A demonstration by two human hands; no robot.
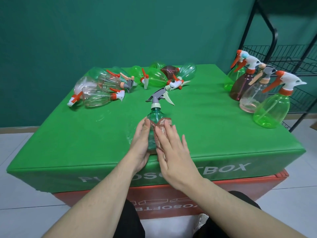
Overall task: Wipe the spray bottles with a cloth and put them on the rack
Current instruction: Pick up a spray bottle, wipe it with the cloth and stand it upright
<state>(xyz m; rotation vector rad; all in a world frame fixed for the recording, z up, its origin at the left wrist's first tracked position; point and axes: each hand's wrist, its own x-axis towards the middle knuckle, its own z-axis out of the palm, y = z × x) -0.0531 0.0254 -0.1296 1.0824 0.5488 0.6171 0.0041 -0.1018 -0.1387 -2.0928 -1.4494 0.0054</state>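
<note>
Box in green covers most of the view, stacked on a red one. Beyond its right edge stands the black wire rack, with no bottle seen on its shelves. Four bottles stand upright at the box's right edge, near the rack; a heap of others lies on its side along the far left and middle.

At the near edge one teal bottle stands upright, nozzle pointing away. The left hand wraps its left side, fingers curled round the body. The right hand lies flat, fingers straight and close together, pressing a brown cloth against the right side.

Risk, as I judge it: the bottle sits at the box's near edge, so a hard sideways rub could tip it off toward the lap. The flat right hand only presses the cloth, which could slide loose.
</note>
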